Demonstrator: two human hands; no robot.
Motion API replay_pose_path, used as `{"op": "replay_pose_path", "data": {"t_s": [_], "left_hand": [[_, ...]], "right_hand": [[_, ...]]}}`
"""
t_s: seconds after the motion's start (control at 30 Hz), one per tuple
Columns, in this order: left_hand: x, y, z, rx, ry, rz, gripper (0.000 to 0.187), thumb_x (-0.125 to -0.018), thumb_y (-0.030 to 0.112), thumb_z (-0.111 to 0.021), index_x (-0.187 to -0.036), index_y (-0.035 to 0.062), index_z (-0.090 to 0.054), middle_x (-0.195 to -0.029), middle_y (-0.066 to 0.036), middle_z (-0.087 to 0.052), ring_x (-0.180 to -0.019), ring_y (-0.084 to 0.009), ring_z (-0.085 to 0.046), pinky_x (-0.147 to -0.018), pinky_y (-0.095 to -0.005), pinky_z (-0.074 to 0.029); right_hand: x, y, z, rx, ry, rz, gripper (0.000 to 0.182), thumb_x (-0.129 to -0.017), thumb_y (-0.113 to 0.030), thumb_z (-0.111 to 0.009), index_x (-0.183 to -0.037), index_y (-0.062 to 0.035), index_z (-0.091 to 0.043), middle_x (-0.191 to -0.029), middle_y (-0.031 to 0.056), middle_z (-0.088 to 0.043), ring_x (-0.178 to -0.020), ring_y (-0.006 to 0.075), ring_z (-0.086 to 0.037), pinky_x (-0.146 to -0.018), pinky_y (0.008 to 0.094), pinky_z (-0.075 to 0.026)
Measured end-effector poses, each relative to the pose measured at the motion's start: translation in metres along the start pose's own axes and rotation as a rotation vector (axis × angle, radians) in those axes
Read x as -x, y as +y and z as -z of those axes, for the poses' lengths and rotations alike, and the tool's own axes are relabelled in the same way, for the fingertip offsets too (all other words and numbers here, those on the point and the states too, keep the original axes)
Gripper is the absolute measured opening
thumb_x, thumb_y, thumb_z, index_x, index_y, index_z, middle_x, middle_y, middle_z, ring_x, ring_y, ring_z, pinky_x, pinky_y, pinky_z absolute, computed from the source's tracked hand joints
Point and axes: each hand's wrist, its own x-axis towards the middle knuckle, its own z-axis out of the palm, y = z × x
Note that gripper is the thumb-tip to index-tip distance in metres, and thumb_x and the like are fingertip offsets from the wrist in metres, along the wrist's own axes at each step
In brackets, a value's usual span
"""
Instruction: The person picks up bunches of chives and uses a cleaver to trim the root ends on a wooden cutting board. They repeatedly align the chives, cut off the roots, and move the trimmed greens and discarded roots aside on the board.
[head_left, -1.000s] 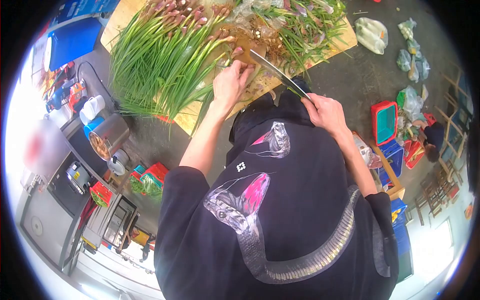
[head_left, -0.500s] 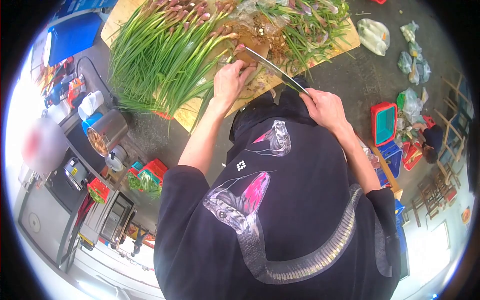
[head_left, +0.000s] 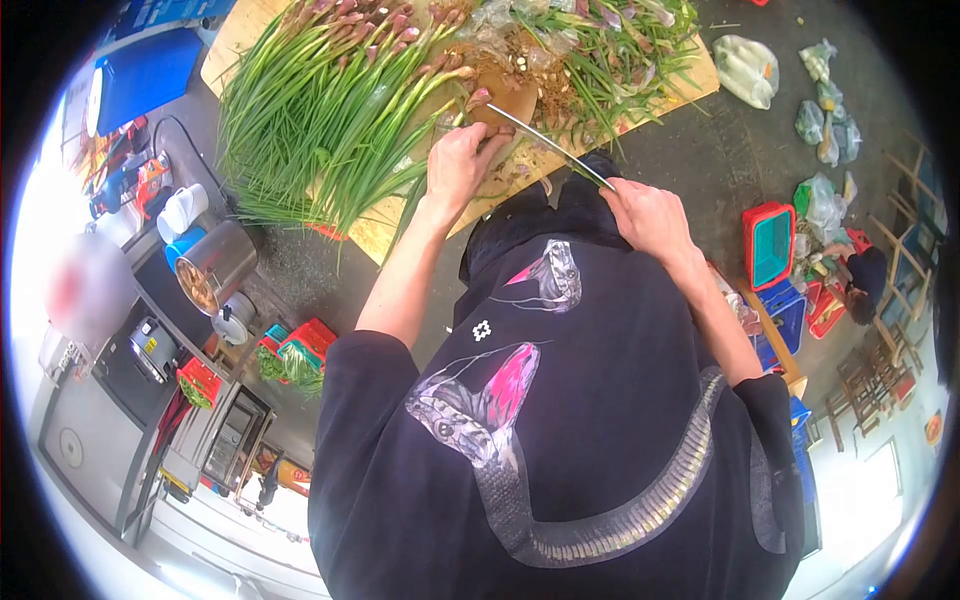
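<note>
My left hand (head_left: 460,165) is closed at the table's near edge, fingers pinched round a spring onion whose pink bulb (head_left: 479,98) shows just beyond them. Green leaves trail beside the wrist. In my right hand (head_left: 648,218) is the handle of a long knife (head_left: 550,143); its narrow blade points up and left, the tip close to that bulb. A large pile of spring onions (head_left: 310,130) covers the left of the wooden table (head_left: 375,225). Brown roots and peelings (head_left: 545,65) lie beyond the blade, with more green stalks (head_left: 625,75) at the right.
On the floor at right are a white bag (head_left: 746,73), small plastic bags (head_left: 828,120) and a red-rimmed teal basket (head_left: 768,247). A person (head_left: 864,280) is further right. A steel pot (head_left: 215,265) and red baskets of greens (head_left: 305,350) are at left.
The knife blade has turned more edge-on and its tip has moved slightly down. My right hand has rotated a little. My left hand stays almost in place.
</note>
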Motion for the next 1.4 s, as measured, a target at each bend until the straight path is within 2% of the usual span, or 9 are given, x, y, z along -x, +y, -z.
{"op": "replay_pose_path", "data": {"t_s": [0.17,0.63,0.77,1.07,1.23,1.4], "left_hand": [[0.0,0.0,-0.002,0.02,0.017,-0.003,0.019,-0.095,0.028,-0.079,-0.096,0.0087,-0.079,-0.084,-0.017,-0.075,-0.08,-0.0365,-0.072,-0.072,-0.0477,-0.056],[-0.004,-0.008,-0.003,-0.016,-0.009,-0.12,0.016,-0.094,0.024,-0.08,-0.101,0.009,-0.08,-0.088,-0.015,-0.076,-0.082,-0.0357,-0.073,-0.074,-0.046,-0.057],[-0.002,-0.006,-0.001,-0.035,-0.031,-0.136,0.016,-0.095,0.023,-0.079,-0.103,0.0088,-0.081,-0.09,-0.014,-0.077,-0.083,-0.0354,-0.073,-0.076,-0.0453,-0.058],[0.005,-0.005,-0.006,-0.1,0.03,-0.12,0.016,-0.094,0.021,-0.081,-0.102,0.0068,-0.079,-0.094,-0.014,-0.078,-0.085,-0.0347,-0.074,-0.077,-0.0451,-0.058],[0.014,-0.013,-0.015,-0.068,0.126,-0.166,0.017,-0.092,0.019,-0.083,-0.102,0.0065,-0.077,-0.096,-0.012,-0.079,-0.085,-0.032,-0.074,-0.077,-0.0421,-0.059],[0.023,0.001,0.0,-0.071,0.229,-0.281,0.021,-0.087,0.018,-0.086,-0.103,0.0085,-0.076,-0.093,-0.007,-0.078,-0.082,-0.0276,-0.075,-0.072,-0.0394,-0.059]], "right_hand": [[0.004,0.003,-0.005,0.016,0.004,0.003,0.021,-0.105,-0.027,-0.063,-0.101,-0.0067,-0.067,-0.086,0.0184,-0.075,-0.077,0.0441,-0.072,-0.065,0.0548,-0.057],[-0.012,0.002,-0.001,0.055,-0.086,0.018,0.03,-0.106,-0.027,-0.063,-0.09,-0.0014,-0.064,-0.077,0.0227,-0.072,-0.074,0.0447,-0.072,-0.065,0.0557,-0.057],[-0.018,0.009,-0.007,0.086,-0.099,0.033,0.027,-0.106,-0.025,-0.064,-0.092,-0.0018,-0.064,-0.079,0.0213,-0.072,-0.074,0.0449,-0.071,-0.065,0.0552,-0.057],[-0.006,0.009,-0.02,0.139,-0.103,-0.007,0.027,-0.107,-0.026,-0.062,-0.093,-0.0029,-0.063,-0.083,0.0206,-0.074,-0.075,0.0446,-0.072,-0.064,0.0557,-0.057],[0.009,0.026,-0.025,0.16,-0.084,-0.01,0.028,-0.106,-0.027,-0.061,-0.092,-0.0031,-0.062,-0.083,0.0207,-0.074,-0.075,0.0451,-0.073,-0.064,0.0561,-0.058],[0.005,0.015,-0.007,0.088,-0.068,-0.069,0.029,-0.107,-0.028,-0.061,-0.094,-0.0025,-0.067,-0.088,0.0213,-0.075,-0.079,0.0438,-0.073,-0.069,0.0543,-0.058]]}}
